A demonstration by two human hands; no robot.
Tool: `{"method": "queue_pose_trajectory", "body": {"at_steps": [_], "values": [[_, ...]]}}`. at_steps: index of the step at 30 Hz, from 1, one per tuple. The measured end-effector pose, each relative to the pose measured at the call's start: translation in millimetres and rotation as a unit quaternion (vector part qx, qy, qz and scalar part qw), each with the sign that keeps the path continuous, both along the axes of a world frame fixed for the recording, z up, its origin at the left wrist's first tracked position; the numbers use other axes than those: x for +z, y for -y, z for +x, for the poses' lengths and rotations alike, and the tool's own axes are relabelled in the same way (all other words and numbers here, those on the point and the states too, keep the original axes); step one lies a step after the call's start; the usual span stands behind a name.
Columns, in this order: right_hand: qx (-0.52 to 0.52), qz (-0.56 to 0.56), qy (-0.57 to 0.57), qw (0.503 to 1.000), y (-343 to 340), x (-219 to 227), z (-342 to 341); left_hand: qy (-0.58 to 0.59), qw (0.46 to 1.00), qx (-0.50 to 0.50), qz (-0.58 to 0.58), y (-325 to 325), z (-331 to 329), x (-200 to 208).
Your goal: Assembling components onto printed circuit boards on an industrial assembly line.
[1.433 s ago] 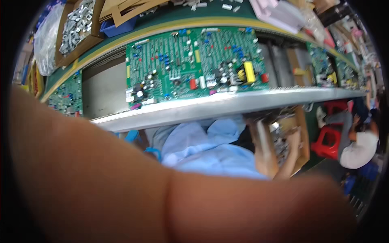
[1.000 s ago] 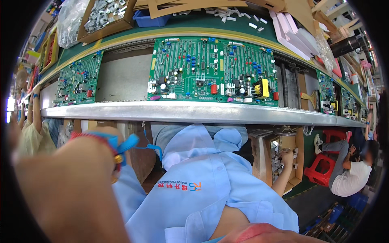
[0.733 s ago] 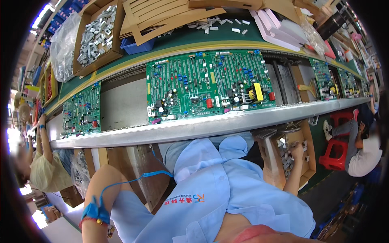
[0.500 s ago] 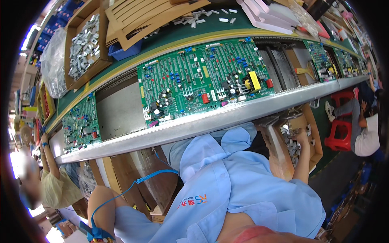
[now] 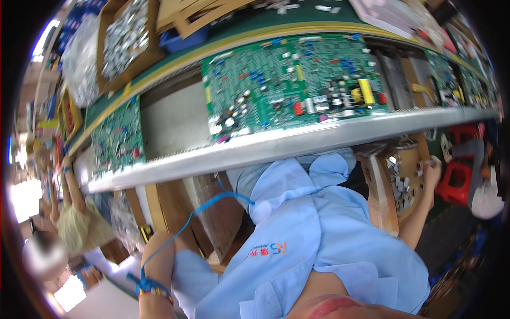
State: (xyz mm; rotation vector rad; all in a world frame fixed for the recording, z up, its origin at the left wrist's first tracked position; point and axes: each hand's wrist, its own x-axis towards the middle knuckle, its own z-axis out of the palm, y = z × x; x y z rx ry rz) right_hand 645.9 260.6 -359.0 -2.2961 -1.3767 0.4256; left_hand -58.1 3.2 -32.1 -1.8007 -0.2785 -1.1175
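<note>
My right hand (image 5: pixel 431 173) is lifted over the edge of a cardboard box at my right side. Its fingers are curled together; blur hides what they hold, if anything. Small silver metal parts (image 5: pixel 402 187) lie in that box (image 5: pixel 413 154). My left arm is bent, with a blue wrist strap (image 5: pixel 151 290) and its coiled cord (image 5: pixel 223 195) running to my shirt. The left hand itself falls past the lower edge. In front of me, large green circuit boards (image 5: pixel 255 90) with red, blue and yellow components lie on a metal-railed line.
A metal rail (image 5: pixel 287 139) runs along the line's near side. Beyond it stand a cardboard box of silver parts (image 5: pixel 126 40) and a blue bin (image 5: pixel 183 40). A co-worker in yellow (image 5: pixel 82 226) is at the left; red stools (image 5: pixel 456 178) and another person are at the right.
My right hand has moved right and up from among the silver parts to the box's outer edge. The view has shifted, so the boards sit higher and further right. My left forearm has swung slightly.
</note>
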Motion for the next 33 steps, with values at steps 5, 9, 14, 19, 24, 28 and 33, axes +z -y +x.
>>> {"method": "queue_pose_trajectory", "body": {"at_steps": [5, 9, 14, 19, 24, 28, 33], "values": [[0.155, 0.176, -0.147, 0.961, -33.3, 174.8, -143.1, 0.193, 0.974, 0.104, 0.058, 82.2, -20.5, -23.6], [0.377, 0.2, -0.24, 0.872, -99.1, 206.3, -160.9, 0.334, 0.85, 0.401, -0.073, 127.4, -40.7, -43.8], [0.557, 0.166, -0.213, 0.785, -153.6, 216.4, -281.1, 0.466, 0.469, 0.732, -0.167, 177.9, -46.3, -59.0], [0.702, 0.029, -0.261, 0.662, -166.1, 225.2, -380.1, 0.487, 0.166, 0.752, -0.413, 283.9, -28.4, -152.3], [0.691, -0.019, -0.356, 0.628, -184.0, 211.8, -420.4, 0.599, 0.108, 0.55, -0.572, 249.7, -8.2, -197.2], [0.651, -0.068, -0.374, 0.657, -168.0, 210.9, -442.9, 0.422, 0.159, 0.669, -0.591, 239.3, -13.2, -200.6], [0.673, -0.165, -0.391, 0.606, -92.7, 227.1, -497.8, 0.333, 0.098, 0.71, -0.612, 232.5, 3.1, -189.1]]}}
